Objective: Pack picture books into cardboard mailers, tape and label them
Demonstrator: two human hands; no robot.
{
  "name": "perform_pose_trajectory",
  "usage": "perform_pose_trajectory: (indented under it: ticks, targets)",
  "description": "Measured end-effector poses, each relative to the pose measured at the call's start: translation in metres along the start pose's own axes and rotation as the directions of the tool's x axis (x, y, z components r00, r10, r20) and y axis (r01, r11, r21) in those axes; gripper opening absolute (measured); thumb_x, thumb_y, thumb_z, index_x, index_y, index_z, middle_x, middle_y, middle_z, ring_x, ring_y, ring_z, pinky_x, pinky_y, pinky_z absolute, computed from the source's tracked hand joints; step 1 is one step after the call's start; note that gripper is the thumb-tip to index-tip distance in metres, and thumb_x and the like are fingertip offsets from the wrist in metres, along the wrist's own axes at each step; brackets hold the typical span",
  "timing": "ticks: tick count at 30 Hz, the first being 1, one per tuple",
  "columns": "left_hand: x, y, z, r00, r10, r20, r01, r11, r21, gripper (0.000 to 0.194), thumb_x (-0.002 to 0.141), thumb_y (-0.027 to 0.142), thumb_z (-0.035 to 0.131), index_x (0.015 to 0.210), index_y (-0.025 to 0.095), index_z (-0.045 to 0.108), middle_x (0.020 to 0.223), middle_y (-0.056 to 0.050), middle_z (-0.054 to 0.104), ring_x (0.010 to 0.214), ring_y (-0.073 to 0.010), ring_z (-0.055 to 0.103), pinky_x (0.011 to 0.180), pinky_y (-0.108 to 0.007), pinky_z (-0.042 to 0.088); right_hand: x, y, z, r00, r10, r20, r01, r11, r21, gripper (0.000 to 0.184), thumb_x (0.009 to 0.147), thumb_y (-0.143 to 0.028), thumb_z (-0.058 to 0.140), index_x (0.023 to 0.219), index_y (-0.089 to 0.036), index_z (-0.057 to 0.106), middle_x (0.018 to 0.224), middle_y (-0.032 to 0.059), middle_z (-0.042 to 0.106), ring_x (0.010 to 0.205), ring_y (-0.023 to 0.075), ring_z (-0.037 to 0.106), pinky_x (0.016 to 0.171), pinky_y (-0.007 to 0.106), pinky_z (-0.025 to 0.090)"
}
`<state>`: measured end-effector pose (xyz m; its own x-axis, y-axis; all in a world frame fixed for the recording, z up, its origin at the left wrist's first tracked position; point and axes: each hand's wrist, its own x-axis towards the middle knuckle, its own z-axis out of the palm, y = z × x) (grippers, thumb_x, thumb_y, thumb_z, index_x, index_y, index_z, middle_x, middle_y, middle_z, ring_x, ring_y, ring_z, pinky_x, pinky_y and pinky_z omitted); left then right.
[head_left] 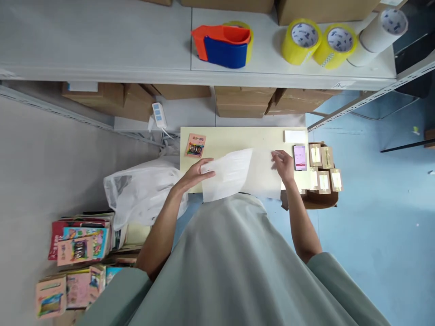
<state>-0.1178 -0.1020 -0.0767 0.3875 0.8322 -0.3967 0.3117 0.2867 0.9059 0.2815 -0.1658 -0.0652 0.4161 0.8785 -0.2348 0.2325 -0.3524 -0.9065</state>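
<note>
A thin white sheet [227, 175] lies across the front edge of the cream table [224, 138]; its right part looks flatter and more see-through. I cannot tell whether it is one folded sheet or two layers. My left hand [196, 175] grips the left edge, thumb below and fingers above. At the upper right corner, my right hand [283, 165] has its fingertips closed on the sheet's edge. A small pink booklet [195, 145] rests on the table beyond my left hand. Just right of my right hand lies a phone [300, 157] with a pink screen.
A white box [295, 136] sits at the table's back right. Several small cartons [324, 182] fill a brown box to the right. White plastic bags [144, 188] and stacked books [81, 240] stand left. Overhead, a shelf [118, 40] holds tape rolls [302, 40] and a tape dispenser [222, 45].
</note>
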Motion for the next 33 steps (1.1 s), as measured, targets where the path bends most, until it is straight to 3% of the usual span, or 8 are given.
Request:
perform_pose_trajectory:
  ticks: [5,11,17,22,27,30,33]
  targets:
    - [0.035,-0.013,0.045,0.963,-0.097,-0.252,0.083,0.994,-0.066,0.065,0.079,0.084,0.083,0.092,0.021,0.072,0.091,-0.007,0.079,0.08,-0.0212,0.073,0.069,-0.03,0.059,0.031,0.036,-0.025,1.0,0.013,0.014,-0.012,0.997,-0.075,0.064,0.095,-0.082,0.069,0.103,-0.02,0.076,0.078,0.0032,0.075,0.043,0.0127,0.055,0.042,0.028,0.043]
    - [0.069,-0.031,0.078,0.868,-0.128,-0.48,0.164,0.986,0.033,0.051,0.101,0.068,0.064,0.075,0.024,0.058,0.072,-0.001,0.066,0.059,-0.0146,0.056,0.057,-0.026,0.046,0.057,0.073,-0.025,0.996,0.076,0.049,-0.067,0.983,-0.169,0.068,0.096,-0.085,0.062,0.106,-0.019,0.077,0.074,0.003,0.074,0.041,0.0139,0.052,0.043,0.03,0.04]
    - [0.086,-0.046,0.071,0.83,0.019,-0.557,0.199,0.924,0.328,0.045,0.106,0.042,0.063,0.068,0.026,0.046,0.064,0.001,0.055,0.07,-0.018,0.057,0.071,-0.026,0.043,0.071,0.105,-0.008,0.996,0.078,0.054,-0.056,0.943,-0.327,0.063,0.103,-0.083,0.054,0.091,-0.023,0.069,0.07,0.0034,0.072,0.053,0.018,0.058,0.061,0.032,0.046]
    - [0.088,-0.066,0.059,0.828,0.0,-0.561,0.273,0.874,0.402,0.04,0.107,0.034,0.067,0.072,0.027,0.048,0.067,-0.003,0.061,0.082,-0.0243,0.069,0.077,-0.029,0.042,0.081,0.124,0.017,0.992,0.062,0.108,0.002,0.857,-0.515,0.046,0.114,-0.063,0.054,0.095,-0.025,0.069,0.085,0.009,0.079,0.072,0.0233,0.067,0.071,0.032,0.04]
    - [0.09,-0.093,0.055,0.837,-0.016,-0.547,0.34,0.798,0.497,0.029,0.111,0.035,0.06,0.085,0.024,0.061,0.081,-0.012,0.075,0.096,-0.0327,0.078,0.083,-0.031,0.047,0.086,0.137,0.042,0.977,0.14,0.159,0.015,0.703,-0.711,0.036,0.12,-0.048,0.049,0.107,-0.022,0.07,0.092,0.0114,0.08,0.077,0.0258,0.068,0.072,0.031,0.033]
    - [0.095,-0.107,0.053,0.844,-0.041,-0.535,0.386,0.739,0.552,0.031,0.113,0.04,0.054,0.091,0.022,0.066,0.089,-0.016,0.079,0.102,-0.0352,0.079,0.087,-0.034,0.05,0.086,0.143,0.048,0.974,0.154,0.165,0.029,0.638,-0.77,0.043,0.122,-0.052,0.041,0.112,-0.021,0.068,0.092,0.0121,0.08,0.078,0.0264,0.068,0.073,0.031,0.035]
    - [0.098,-0.119,0.051,0.829,-0.071,-0.555,0.417,0.738,0.53,0.033,0.113,0.044,0.053,0.096,0.021,0.069,0.094,-0.017,0.08,0.106,-0.0356,0.079,0.094,-0.038,0.054,0.083,0.147,0.045,0.976,0.134,0.169,0.048,0.631,-0.775,0.053,0.122,-0.059,0.032,0.115,-0.02,0.067,0.092,0.0122,0.078,0.08,0.0275,0.07,0.074,0.032,0.04]
